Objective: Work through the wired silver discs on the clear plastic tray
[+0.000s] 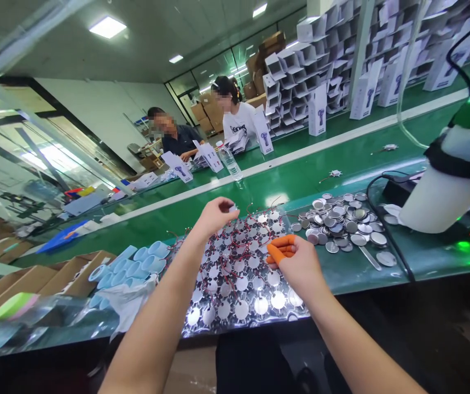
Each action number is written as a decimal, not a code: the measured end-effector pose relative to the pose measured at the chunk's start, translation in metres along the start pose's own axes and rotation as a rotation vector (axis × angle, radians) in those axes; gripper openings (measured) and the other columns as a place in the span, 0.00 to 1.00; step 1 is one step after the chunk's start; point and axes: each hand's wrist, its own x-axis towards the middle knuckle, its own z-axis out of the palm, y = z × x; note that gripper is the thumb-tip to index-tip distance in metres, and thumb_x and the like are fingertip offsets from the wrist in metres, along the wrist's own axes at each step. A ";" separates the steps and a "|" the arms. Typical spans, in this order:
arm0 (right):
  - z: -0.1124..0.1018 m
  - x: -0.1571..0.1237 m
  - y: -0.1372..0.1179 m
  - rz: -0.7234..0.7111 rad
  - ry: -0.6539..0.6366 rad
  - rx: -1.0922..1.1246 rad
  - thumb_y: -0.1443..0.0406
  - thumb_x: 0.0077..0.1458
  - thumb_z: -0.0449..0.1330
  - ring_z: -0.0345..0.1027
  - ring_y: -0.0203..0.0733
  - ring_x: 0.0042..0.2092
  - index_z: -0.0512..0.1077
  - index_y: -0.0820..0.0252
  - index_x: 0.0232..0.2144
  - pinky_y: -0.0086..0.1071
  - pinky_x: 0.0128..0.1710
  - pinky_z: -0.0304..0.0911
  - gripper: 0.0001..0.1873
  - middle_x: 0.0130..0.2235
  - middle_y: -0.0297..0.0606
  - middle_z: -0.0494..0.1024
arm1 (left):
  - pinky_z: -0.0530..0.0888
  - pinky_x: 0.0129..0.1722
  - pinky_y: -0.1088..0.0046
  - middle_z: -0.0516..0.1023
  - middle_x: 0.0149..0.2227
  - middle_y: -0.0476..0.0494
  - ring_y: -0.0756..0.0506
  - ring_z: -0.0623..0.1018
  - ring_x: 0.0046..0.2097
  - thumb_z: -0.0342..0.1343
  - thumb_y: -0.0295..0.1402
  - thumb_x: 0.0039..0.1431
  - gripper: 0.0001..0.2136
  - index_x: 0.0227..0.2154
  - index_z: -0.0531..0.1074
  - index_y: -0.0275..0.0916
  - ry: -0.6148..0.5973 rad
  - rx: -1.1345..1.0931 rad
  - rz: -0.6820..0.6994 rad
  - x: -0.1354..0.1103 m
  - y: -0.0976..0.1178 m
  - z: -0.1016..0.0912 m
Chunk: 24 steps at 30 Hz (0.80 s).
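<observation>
The left hand (216,216) pinches a small pale piece (232,208) just above a single-layer spread of round silver star-edged LED boards with red wires (241,282) on the green worktop (399,257); the right hand (296,262), orange finger cots (278,250) bunched narrow, hovers over their right side, its hold hidden. Spread flat, each board seems kept separately reachable, with loose silver metal discs (341,224) heaped further right

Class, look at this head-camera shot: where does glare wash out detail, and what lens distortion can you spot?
Head view: glare whitens the wired metal discs nearest the camera; wide-angle distortion bows the green workbench and tilts the whole scene.
</observation>
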 end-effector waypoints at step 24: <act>-0.030 0.036 -0.011 -0.276 0.398 0.268 0.60 0.40 0.73 0.79 0.46 0.27 0.72 0.62 0.33 0.35 0.26 0.77 0.19 0.26 0.38 0.80 | 0.71 0.54 0.58 0.70 0.54 0.37 0.39 0.72 0.53 0.57 0.32 0.58 0.19 0.53 0.71 0.44 -0.321 0.155 0.650 -0.067 0.052 0.094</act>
